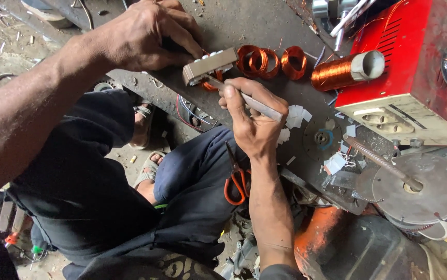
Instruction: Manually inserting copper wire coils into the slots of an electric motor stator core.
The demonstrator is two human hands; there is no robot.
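Left hand (143,36) gripping blocky winding former (210,66), right hand (254,122) pinching flat metal strip (257,105), glossy copper coils (270,62)

Bare forearms, dark blue trousers (192,181), and sandals (145,173) on both feet.

No packages, signs or screens show. The one label-like thing is a cream panel (389,122) on the front of the red metal box (415,57) at three o'clock: a long, slanted strip with oval sockets pressed into it, its print unreadable.
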